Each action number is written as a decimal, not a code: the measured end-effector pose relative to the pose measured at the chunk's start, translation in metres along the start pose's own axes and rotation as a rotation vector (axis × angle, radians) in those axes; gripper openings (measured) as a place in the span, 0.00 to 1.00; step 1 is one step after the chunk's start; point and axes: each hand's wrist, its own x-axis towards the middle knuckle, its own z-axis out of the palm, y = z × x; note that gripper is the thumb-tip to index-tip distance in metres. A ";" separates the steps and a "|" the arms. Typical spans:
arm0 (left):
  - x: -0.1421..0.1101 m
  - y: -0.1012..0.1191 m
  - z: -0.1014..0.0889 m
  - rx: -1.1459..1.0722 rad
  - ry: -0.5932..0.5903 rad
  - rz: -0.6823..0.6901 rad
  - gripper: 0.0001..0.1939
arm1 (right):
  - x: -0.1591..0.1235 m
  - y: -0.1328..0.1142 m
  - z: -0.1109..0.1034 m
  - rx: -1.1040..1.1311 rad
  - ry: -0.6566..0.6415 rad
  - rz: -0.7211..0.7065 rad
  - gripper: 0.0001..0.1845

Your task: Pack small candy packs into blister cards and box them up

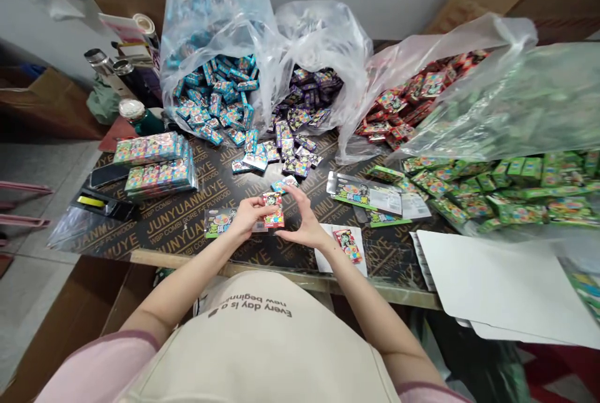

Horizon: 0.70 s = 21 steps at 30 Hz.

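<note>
Head view showed me the left hand pinching a small red printed cardboard box over the black, gold-lettered plywood tabletop, the right hand curved wide just beside it. I judged the step as positioning; the next move seemed to call for narrowing the right hand gently.

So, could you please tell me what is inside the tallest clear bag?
Small blue boxes show in the open mouth of the tallest clear bag, and dimly through its plastic; whatever lies deeper is covered and cannot be seen.
</note>
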 end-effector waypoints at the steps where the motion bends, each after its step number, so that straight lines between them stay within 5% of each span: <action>1: 0.000 -0.001 -0.004 0.062 -0.009 0.029 0.24 | 0.001 -0.001 -0.002 -0.059 -0.024 -0.010 0.46; 4: 0.002 -0.002 -0.020 0.394 -0.030 0.234 0.28 | 0.003 0.004 -0.003 -0.164 0.043 -0.004 0.40; 7: 0.002 -0.002 -0.046 0.958 -0.079 0.519 0.44 | -0.003 0.018 0.000 -0.247 0.139 0.040 0.34; 11: 0.001 -0.008 -0.072 1.518 -0.192 0.572 0.57 | -0.017 0.034 0.006 -0.346 0.110 0.095 0.32; 21: 0.001 -0.011 -0.072 1.417 -0.248 0.698 0.59 | -0.016 0.032 0.012 -0.161 -0.142 0.070 0.45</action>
